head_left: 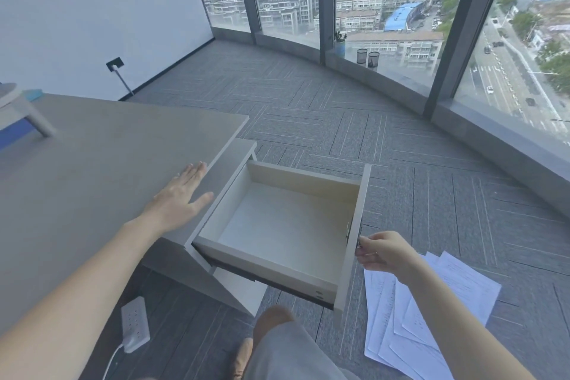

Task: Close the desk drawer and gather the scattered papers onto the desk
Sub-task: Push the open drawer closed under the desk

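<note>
Grip: your right hand (382, 253) pinches the open drawer (277, 225) front; left hand (180, 194) flat on desk (77, 179). Step: closing. Next: push inward; papers (431, 311) follow.

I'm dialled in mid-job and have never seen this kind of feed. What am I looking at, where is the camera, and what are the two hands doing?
There is no machine here: a person wears one wide-angle camera on the head, looking forward and down, so the two arms coming in from the bottom are their own. The left hand lies flat and open on the grey desk, near its edge. The right hand is pinched on a small fitting, too small to identify, at the front panel of the open drawer, which is pulled well out and looks empty. The scattered papers lie overlapping on the carpet below that hand, none yet on the desk. A white power strip sits on the floor under the desk. The big windows show a city far below.
</note>
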`<state>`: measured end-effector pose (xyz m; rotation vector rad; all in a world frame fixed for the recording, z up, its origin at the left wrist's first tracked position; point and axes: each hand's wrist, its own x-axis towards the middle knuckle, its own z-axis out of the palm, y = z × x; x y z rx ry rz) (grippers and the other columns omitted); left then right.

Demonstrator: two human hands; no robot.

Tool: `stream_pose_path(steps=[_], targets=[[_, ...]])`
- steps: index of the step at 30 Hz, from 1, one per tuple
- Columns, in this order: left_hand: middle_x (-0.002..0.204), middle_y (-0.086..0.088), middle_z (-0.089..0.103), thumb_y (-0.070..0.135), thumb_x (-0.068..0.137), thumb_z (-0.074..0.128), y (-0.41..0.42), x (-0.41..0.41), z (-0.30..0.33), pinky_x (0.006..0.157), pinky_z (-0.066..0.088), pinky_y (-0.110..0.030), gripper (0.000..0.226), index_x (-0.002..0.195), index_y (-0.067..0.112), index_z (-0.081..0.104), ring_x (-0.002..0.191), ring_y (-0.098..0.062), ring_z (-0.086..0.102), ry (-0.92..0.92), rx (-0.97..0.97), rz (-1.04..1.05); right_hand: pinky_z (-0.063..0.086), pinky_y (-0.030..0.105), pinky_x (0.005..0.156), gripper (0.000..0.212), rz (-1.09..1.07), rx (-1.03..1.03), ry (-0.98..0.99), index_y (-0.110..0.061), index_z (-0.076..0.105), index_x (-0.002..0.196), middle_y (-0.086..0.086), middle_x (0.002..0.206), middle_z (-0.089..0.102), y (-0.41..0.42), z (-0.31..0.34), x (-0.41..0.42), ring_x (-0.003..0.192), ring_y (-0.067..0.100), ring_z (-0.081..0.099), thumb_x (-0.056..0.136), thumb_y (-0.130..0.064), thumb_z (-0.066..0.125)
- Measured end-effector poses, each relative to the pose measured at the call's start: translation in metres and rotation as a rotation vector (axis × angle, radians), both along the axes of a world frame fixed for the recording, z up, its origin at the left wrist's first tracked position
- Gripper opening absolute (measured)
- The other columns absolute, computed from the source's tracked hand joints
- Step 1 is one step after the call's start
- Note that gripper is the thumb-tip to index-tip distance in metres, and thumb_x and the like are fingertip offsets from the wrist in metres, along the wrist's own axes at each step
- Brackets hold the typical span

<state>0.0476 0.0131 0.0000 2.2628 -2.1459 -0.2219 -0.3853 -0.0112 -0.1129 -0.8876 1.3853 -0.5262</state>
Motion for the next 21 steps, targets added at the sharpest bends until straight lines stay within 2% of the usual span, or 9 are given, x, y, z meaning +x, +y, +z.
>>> stream_pose_path(steps=[4, 7, 13, 21], targets=[[0.169, 0.003, 0.002, 0.05, 0.101, 0.028, 0.001, -0.002, -0.006, 0.125, -0.004, -0.035, 0.069, 0.16, 0.02, 0.007, 0.155, -0.013, -0.003, -0.012, -0.064, 0.042, 0.06, 0.027, 0.056, 0.027, 0.056, 0.007, -0.025, 0.005, 0.067, 0.105, 0.012, 0.08, 0.075, -0.004, 0.002, 0.011, 0.066, 0.022, 0.072, 0.097, -0.021, 0.064], [0.169, 0.005, 0.001, 0.054, 0.099, 0.023, 0.0, -0.002, -0.004, 0.125, -0.006, -0.042, 0.07, 0.16, 0.023, 0.006, 0.155, -0.014, -0.004, -0.015, -0.049, 0.062, 0.059, 0.027, 0.055, 0.023, 0.1, 0.034, -0.036, 0.001, 0.064, 0.104, 0.012, 0.081, 0.074, -0.01, 0.001, 0.025, 0.064, 0.021, 0.071, 0.099, -0.021, 0.061], [0.169, 0.008, 0.003, 0.059, 0.097, 0.019, 0.0, 0.0, -0.004, 0.125, -0.005, -0.041, 0.071, 0.16, 0.027, 0.009, 0.155, -0.01, -0.003, 0.045, -0.038, 0.069, 0.056, 0.032, 0.061, 0.022, 0.245, 0.091, 0.001, -0.006, 0.054, 0.107, 0.014, 0.088, 0.069, -0.021, 0.001, 0.06, 0.07, 0.025, 0.067, 0.106, -0.024, 0.043], [0.168, 0.01, 0.006, 0.046, 0.106, 0.021, -0.001, 0.001, -0.004, 0.125, -0.007, -0.037, 0.057, 0.159, 0.028, 0.013, 0.154, -0.007, -0.002, 0.119, -0.052, 0.09, 0.05, 0.032, 0.061, 0.021, 0.356, 0.072, 0.021, -0.007, 0.051, 0.106, 0.015, 0.085, 0.069, -0.039, -0.005, 0.102, 0.068, 0.026, 0.064, 0.107, -0.025, 0.04]])
